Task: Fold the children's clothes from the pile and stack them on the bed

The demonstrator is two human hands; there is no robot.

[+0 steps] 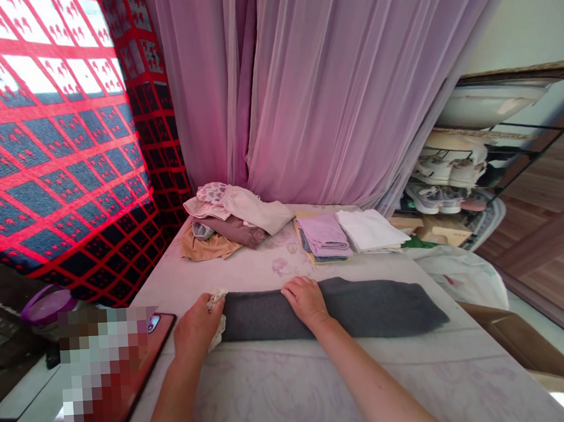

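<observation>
A dark grey garment (364,308), folded into a long strip, lies across the pale table (283,383) in front of me. My left hand (197,325) grips its left end, where a bit of white lace trim (215,301) shows between my fingers. My right hand (305,300) lies flat on top of the strip near its middle, fingers stretched out and pressing it down.
A loose heap of pink, beige and brown clothes (230,220) sits at the table's back left. Folded lilac (322,235) and white (370,228) stacks lie at the back right. A red phone (147,356) rests at the left edge. A shoe rack (456,181) stands at the right.
</observation>
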